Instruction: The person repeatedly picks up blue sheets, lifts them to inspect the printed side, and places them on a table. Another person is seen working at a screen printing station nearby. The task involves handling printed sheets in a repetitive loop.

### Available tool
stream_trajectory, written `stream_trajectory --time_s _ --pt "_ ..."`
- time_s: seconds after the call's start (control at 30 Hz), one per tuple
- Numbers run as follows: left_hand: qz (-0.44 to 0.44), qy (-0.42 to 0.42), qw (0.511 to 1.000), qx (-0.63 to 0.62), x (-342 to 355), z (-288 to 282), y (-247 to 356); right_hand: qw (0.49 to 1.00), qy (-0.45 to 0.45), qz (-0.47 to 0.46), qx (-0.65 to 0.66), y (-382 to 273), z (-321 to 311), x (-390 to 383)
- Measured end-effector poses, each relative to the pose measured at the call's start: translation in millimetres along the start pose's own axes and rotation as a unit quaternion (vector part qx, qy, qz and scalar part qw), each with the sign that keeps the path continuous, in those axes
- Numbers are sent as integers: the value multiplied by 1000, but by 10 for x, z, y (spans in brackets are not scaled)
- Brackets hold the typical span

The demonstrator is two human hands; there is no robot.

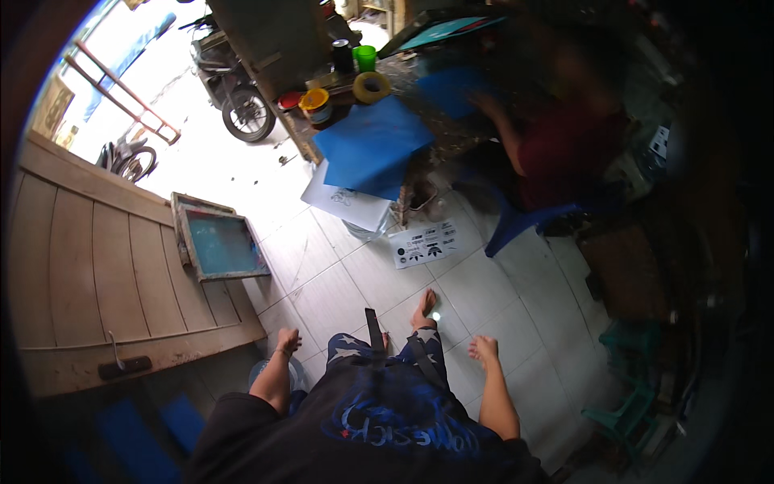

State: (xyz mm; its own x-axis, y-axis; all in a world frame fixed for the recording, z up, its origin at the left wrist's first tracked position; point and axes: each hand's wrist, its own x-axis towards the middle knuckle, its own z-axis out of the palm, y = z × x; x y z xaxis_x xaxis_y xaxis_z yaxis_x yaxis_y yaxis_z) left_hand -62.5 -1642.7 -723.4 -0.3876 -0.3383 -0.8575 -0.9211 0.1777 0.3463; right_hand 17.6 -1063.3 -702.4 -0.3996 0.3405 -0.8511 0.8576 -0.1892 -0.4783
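My left hand hangs at my left side, its fingers loosely bent and holding nothing. Nearest to it are the wooden door and a framed printing screen with a blue-green mesh, leaning on the door. On the other side, my right hand is held out over the tiles, fingers slightly apart and empty. Ahead of my feet lies a white sheet with black printed designs. Blue sheets lie on the table corner, over white paper that bears a drawing. Neither hand touches any of these.
A person in a dark red shirt sits on a blue plastic chair, one hand at a blue sheet. Tape, a yellow tub and a green cup stand on the table. Green stools are at right; a motorbike stands outside.
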Motion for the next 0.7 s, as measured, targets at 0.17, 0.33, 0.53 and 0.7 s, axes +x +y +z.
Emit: stream_trajectory --time_s 0.17,0.33,0.53,0.7 --pt "-129 33 980 -147 -427 9 -868 993 -103 -42 30 -1653 798 969" --pt "-84 -42 985 -145 -1112 723 -682 973 -200 -64 101 -3276 2022 1590" --pt "-80 -29 978 -190 -1373 1350 698 979 -116 -140 86 -4401 3034 1964" --pt "93 -150 952 -251 -1318 1769 2311 984 -143 -88 58 -4455 3202 1662"
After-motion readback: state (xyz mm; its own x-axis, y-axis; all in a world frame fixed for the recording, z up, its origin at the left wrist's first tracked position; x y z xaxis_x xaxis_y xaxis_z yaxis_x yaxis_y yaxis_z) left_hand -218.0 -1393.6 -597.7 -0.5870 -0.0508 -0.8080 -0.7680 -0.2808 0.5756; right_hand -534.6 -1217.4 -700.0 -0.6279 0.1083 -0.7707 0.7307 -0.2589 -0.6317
